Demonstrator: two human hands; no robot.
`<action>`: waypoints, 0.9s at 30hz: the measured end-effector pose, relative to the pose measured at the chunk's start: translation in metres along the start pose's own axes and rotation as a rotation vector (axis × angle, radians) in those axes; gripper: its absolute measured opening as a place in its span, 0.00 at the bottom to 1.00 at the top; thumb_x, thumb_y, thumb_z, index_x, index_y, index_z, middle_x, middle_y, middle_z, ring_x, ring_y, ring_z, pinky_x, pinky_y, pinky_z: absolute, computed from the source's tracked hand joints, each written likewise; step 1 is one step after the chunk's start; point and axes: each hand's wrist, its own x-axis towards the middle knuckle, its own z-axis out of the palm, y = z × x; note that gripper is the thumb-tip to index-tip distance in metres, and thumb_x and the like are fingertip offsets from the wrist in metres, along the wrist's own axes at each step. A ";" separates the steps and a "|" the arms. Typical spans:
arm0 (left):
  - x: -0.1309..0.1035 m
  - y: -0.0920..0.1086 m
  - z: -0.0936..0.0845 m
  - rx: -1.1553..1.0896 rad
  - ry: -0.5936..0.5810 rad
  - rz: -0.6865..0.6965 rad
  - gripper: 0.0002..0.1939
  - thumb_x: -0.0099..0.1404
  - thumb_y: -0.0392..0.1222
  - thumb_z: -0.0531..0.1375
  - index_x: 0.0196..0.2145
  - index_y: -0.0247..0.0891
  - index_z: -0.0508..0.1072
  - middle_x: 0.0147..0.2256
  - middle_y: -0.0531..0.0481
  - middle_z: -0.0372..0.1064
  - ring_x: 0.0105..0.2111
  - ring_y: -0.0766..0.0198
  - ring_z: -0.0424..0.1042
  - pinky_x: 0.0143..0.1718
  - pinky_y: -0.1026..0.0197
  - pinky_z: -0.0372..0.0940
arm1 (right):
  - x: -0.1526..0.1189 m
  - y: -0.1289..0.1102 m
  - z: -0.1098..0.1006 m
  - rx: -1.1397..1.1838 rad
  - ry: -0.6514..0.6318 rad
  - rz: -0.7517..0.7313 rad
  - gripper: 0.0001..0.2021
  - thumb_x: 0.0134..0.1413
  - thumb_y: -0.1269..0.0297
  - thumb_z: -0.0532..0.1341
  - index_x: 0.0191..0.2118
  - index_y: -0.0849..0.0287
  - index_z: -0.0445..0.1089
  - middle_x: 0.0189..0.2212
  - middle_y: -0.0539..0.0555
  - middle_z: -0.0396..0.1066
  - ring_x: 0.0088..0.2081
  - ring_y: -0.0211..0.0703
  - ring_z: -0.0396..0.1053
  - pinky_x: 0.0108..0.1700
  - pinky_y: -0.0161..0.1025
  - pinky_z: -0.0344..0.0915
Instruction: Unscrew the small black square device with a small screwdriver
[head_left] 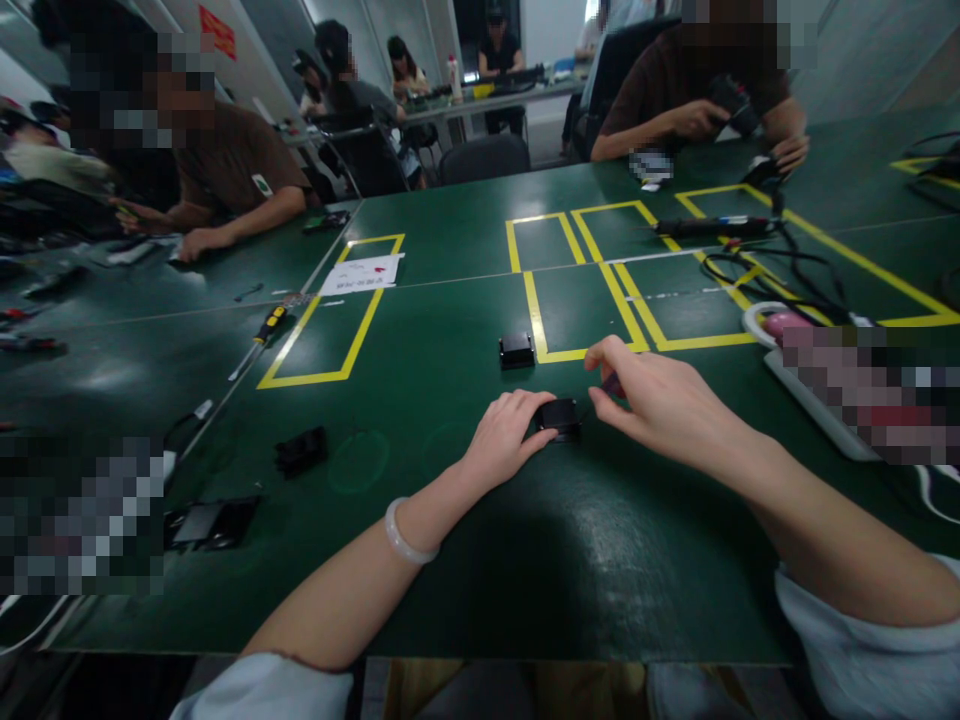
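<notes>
My left hand [511,432] holds a small black plastic part [558,416] against the green tabletop, fingers and thumb closed on its left side. At the right of that part, my right hand [645,390] pinches a small tool [611,384] with a dark, purplish handle. Its thin dark shaft slants down toward the part; whether the tip touches cannot be made out. Just beyond my left hand sits a second black part [517,350], box-shaped, apart from both hands.
To the left lie a black part [301,450], a black frame-like piece [211,522] and a yellow-black screwdriver [271,322]. Yellow tape [304,381] outlines areas on the table. A paper label [361,275] lies beyond. Cables [806,270] run at right; co-workers sit across.
</notes>
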 end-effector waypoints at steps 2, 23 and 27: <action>0.000 0.000 0.001 -0.002 0.004 0.001 0.20 0.68 0.48 0.55 0.55 0.41 0.61 0.49 0.45 0.65 0.48 0.54 0.64 0.50 0.53 0.60 | 0.000 0.001 0.000 -0.015 -0.006 -0.017 0.11 0.61 0.57 0.53 0.43 0.57 0.60 0.28 0.51 0.71 0.29 0.42 0.68 0.29 0.36 0.54; 0.000 0.000 0.001 0.003 0.010 0.004 0.19 0.69 0.48 0.55 0.55 0.42 0.62 0.48 0.46 0.65 0.47 0.55 0.64 0.49 0.53 0.60 | 0.001 0.002 0.001 -0.044 -0.024 0.032 0.09 0.61 0.61 0.49 0.44 0.57 0.59 0.28 0.51 0.71 0.29 0.43 0.68 0.30 0.37 0.54; 0.000 -0.001 0.001 0.002 0.011 0.004 0.19 0.68 0.48 0.55 0.55 0.42 0.62 0.48 0.46 0.66 0.47 0.55 0.64 0.49 0.53 0.61 | 0.000 0.001 0.001 -0.013 0.014 0.027 0.12 0.59 0.63 0.52 0.48 0.58 0.58 0.30 0.51 0.72 0.32 0.44 0.70 0.32 0.37 0.56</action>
